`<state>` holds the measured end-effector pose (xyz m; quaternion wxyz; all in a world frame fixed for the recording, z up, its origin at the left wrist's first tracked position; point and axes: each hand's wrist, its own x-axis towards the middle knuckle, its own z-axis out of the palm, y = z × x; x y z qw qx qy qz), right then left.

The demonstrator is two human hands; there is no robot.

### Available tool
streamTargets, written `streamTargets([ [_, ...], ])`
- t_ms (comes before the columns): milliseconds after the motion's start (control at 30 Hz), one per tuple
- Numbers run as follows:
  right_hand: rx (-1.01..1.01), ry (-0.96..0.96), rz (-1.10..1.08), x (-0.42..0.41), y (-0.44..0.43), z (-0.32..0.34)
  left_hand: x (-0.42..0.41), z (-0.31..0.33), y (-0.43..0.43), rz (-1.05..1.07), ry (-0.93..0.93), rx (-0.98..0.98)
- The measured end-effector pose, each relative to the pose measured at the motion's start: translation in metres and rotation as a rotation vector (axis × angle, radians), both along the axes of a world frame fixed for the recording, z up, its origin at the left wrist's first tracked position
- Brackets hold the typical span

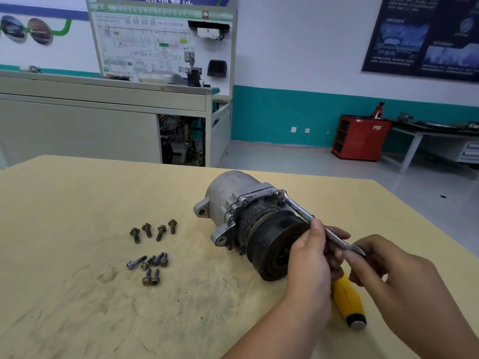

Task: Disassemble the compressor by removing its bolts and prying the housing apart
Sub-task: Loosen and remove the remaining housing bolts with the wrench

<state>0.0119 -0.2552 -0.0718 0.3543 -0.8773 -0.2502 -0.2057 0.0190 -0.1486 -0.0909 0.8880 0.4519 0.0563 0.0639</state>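
Observation:
The compressor (233, 200) lies on its side on the wooden table (77, 294), its black pulley (272, 244) facing me. A silver wrench (298, 208) sits on a bolt (277, 193) at the upper right of the housing flange. My left hand (308, 257) rests against the pulley and pinches the wrench shaft. My right hand (383, 273) grips the wrench's near end. Several removed bolts (153, 230) lie loose to the left of the compressor, with another group (151, 266) nearer me.
A yellow-handled screwdriver (348, 301) lies on the table under my hands. Beyond the table stand a grey workbench (103, 120) with a training board, a red cabinet (360, 137) and a side table at the right wall.

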Motion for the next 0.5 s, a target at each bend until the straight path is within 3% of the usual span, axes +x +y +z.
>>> streamTargets([
  [100, -0.209, -0.368, -0.102, 0.007, -0.003, -0.006, 0.001, 0.001, 0.0, -0.004, 0.007, 0.032],
  [167, -0.286, -0.475, -0.081, 0.011, -0.006, -0.01, 0.001, 0.001, 0.001, -0.001, 0.008, 0.078],
  [267, -0.19, -0.415, -0.078, 0.007, -0.006, -0.01, 0.002, 0.002, 0.001, 0.006, 0.017, 0.116],
  [400, 0.061, -0.031, -0.059, 0.005, -0.004, -0.009, 0.002, 0.002, -0.002, -0.017, 0.041, 0.097],
  [500, 0.03, -0.137, -0.032, 0.005, -0.003, -0.006, 0.001, 0.003, -0.006, -0.044, 0.038, -0.006],
])
